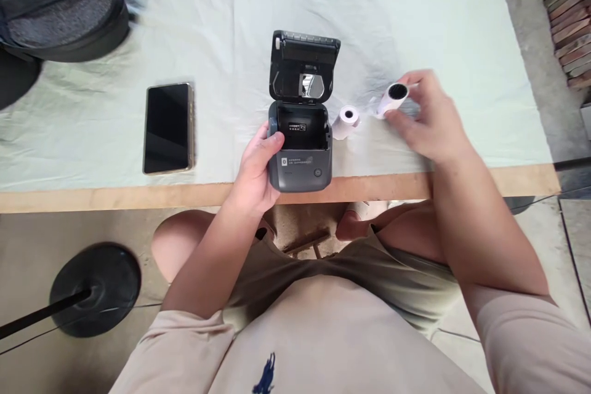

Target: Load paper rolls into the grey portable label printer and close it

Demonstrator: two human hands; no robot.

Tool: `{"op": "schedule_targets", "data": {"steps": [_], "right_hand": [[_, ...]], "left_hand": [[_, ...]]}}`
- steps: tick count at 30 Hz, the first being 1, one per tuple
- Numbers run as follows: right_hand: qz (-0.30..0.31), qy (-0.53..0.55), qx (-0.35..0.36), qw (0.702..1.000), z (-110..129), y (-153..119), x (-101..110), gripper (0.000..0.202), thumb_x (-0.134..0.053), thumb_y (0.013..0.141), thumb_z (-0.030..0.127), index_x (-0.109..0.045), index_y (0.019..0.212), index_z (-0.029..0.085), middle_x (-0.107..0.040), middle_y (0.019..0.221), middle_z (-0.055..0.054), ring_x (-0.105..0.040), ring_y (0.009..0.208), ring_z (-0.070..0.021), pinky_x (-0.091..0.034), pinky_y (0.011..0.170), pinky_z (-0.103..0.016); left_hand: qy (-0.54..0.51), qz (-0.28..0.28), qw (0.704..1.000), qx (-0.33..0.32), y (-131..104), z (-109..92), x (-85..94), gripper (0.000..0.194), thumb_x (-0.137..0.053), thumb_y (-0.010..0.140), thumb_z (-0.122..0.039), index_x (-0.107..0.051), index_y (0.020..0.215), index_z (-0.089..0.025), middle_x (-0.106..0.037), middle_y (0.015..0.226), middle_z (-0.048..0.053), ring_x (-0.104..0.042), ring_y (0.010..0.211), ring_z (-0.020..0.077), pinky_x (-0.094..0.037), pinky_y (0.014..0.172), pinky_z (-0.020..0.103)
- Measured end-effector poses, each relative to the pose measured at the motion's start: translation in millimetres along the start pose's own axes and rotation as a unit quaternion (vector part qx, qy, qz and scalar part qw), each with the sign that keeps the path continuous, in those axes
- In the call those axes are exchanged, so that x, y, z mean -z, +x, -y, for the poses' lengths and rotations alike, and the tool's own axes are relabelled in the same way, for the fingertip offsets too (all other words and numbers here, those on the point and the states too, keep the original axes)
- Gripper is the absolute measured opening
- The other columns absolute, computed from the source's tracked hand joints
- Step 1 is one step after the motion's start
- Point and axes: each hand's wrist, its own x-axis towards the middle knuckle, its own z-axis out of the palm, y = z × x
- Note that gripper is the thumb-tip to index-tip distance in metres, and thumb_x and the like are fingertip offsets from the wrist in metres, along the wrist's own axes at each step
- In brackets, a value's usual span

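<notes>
A dark grey portable label printer (301, 163) is gripped along its left side by my left hand (258, 166), thumb on the rim of the paper bay. Its lid (302, 68) stands raised, and the bay shows a printed sticker with no roll inside. My right hand (431, 117) pinches a white paper roll (390, 101) with a wide black core between thumb and fingers, to the right of the printer. Between the printer and that hand, a second white paper roll (346, 123) with a small dark core rests on the cloth, close to the printer's right side.
A smartphone (167, 128) lies on the pale cloth (212, 24) to the left. A black bag (60, 6) occupies the far left corner. Along the front runs the table's wooden edge (115, 198), above my knees. A round black stand base (96, 289) is on the floor.
</notes>
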Motion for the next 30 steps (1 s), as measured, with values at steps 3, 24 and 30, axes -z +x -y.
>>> {"op": "schedule_targets", "data": {"steps": [3,24,30], "right_hand": [[-0.044,-0.034,0.011,0.998,-4,-1,4,0.045,-0.072,0.083,0.028,-0.059,0.125,0.029,-0.080,0.133,-0.011,-0.074,0.130,-0.0356,-0.055,0.117,-0.065],[-0.041,-0.109,0.175,0.978,41,-12,-83,0.054,-0.060,0.095,0.015,-0.066,0.146,0.028,-0.062,0.120,-0.011,-0.067,0.113,-0.0312,-0.064,0.100,-0.055],[-0.057,-0.051,0.195,0.978,50,-11,-56,0.061,-0.048,0.105,0.022,-0.043,0.164,0.037,-0.066,0.147,-0.013,-0.070,0.132,-0.0346,-0.065,0.105,-0.058]], "left_hand": [[0.007,0.001,1.000,0.006,0,-1,0.2,0.037,-0.088,0.087,-0.040,-0.073,0.114,-0.021,-0.084,0.101,0.006,-0.083,0.121,0.0357,-0.070,0.097,0.043],[0.003,0.006,1.000,0.020,-2,-3,-0.9,0.033,-0.083,0.088,-0.036,-0.070,0.114,-0.022,-0.084,0.103,0.006,-0.085,0.113,0.0320,-0.070,0.090,0.040],[0.015,0.002,1.000,0.019,-2,-2,-2.5,0.031,-0.081,0.090,-0.036,-0.069,0.116,-0.022,-0.083,0.105,0.006,-0.083,0.117,0.0325,-0.071,0.089,0.040]]}}
